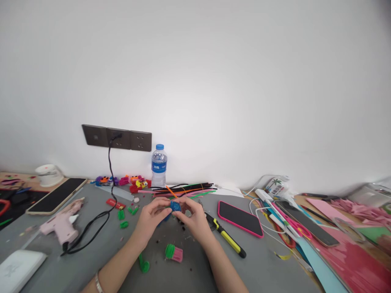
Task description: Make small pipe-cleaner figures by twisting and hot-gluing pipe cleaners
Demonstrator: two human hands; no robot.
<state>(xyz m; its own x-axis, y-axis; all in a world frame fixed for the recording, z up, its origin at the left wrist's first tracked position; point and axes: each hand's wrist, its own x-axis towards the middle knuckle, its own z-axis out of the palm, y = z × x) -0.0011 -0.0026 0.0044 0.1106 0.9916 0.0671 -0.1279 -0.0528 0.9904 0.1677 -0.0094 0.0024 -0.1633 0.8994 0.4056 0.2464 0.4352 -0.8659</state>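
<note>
Between the fingertips of my left hand [154,215] and my right hand [193,213] is a small blue coiled pipe-cleaner piece [175,206]. Both hands pinch it above the grey mat [195,272]; part of it is hidden by fingers. An orange pipe cleaner [171,191] sticks up just behind the hands. Below them lies a green and pink pipe-cleaner piece [174,252]. A green piece with a round coiled end [144,264] rests by my left forearm, and small green coils [124,224] are to its left.
A pink glue gun [62,224] with a black cord lies left, near a phone [56,196]. A water bottle [159,165] stands by the wall beside a pipe-cleaner bundle [189,188]. To the right are a yellow-black utility knife [227,238], a pink-cased phone [240,218], cables and coloured sheets.
</note>
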